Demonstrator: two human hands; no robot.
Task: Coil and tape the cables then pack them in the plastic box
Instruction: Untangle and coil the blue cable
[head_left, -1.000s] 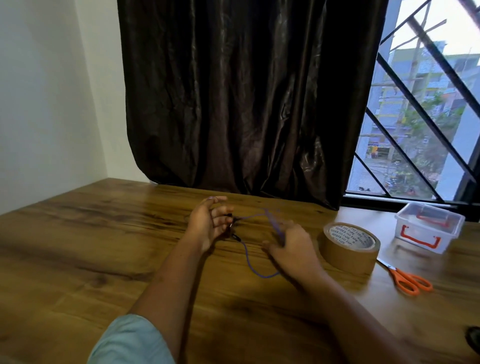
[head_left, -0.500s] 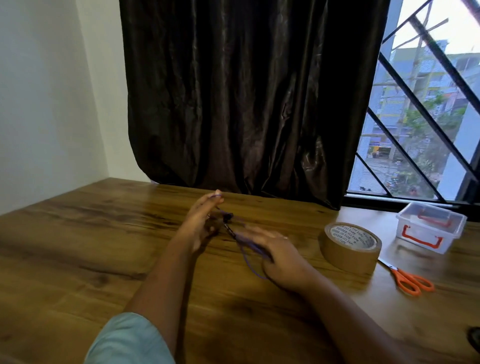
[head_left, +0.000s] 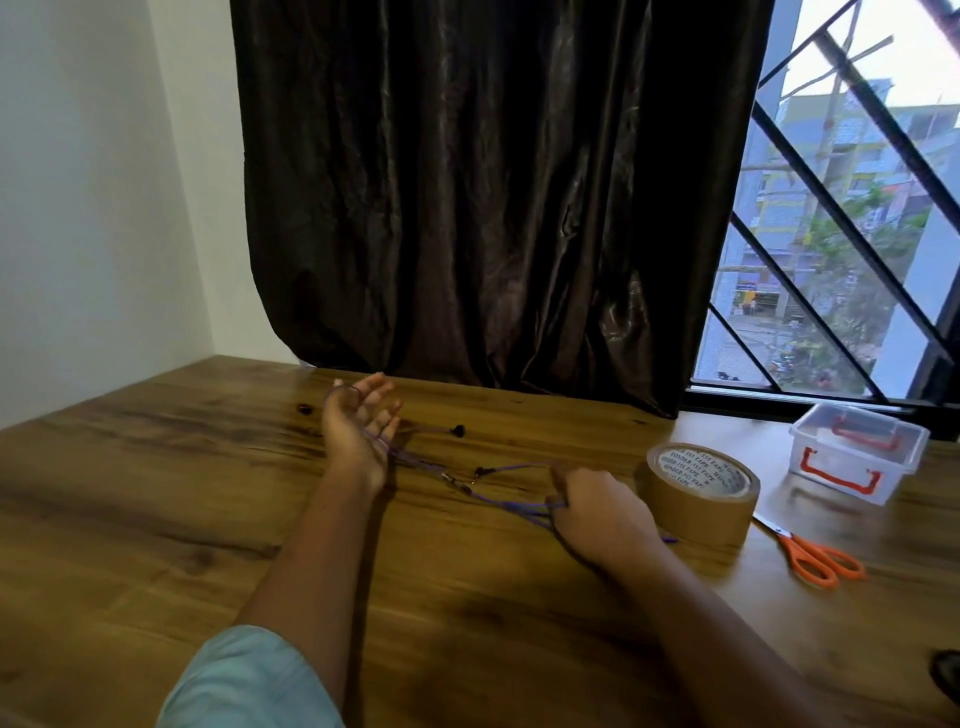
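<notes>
Your left hand (head_left: 358, 434) lies open above the wooden table (head_left: 130, 493), palm up, fingers straight and spread. Thin strands of the purple cable (head_left: 506, 505) run across its palm and round the base of the fingers.

Your right hand (head_left: 597, 514) is closed, fingers curled round the other end of the same strands. It sits just beside the tape roll (head_left: 696, 499). The cable runs low over the table between your two hands, fairly taut, not yet coiled. A black earbud (head_left: 457, 429) on a side branch lies near your left fingertips. A dark plug (head_left: 479, 472) sits on the upper strand, about midway.

The tape roll is brown and lies flat. The printing on its white core repeats round the ring; "WONDER 555 TAPE" can be read, but the smaller print is too blurred.

The plastic box (head_left: 857, 457) stands at the far right near the window (head_left: 841, 234), well apart from the cable. It is clear, its lid is on and its handles are red-orange. No writing on it is legible.

Orange-handled scissors (head_left: 815, 556) lie just right of the tape, blades pointing towards it. A dark curtain (head_left: 493, 197) hangs behind the table. A pale blue sleeve (head_left: 249, 680) covers your left upper arm.
</notes>
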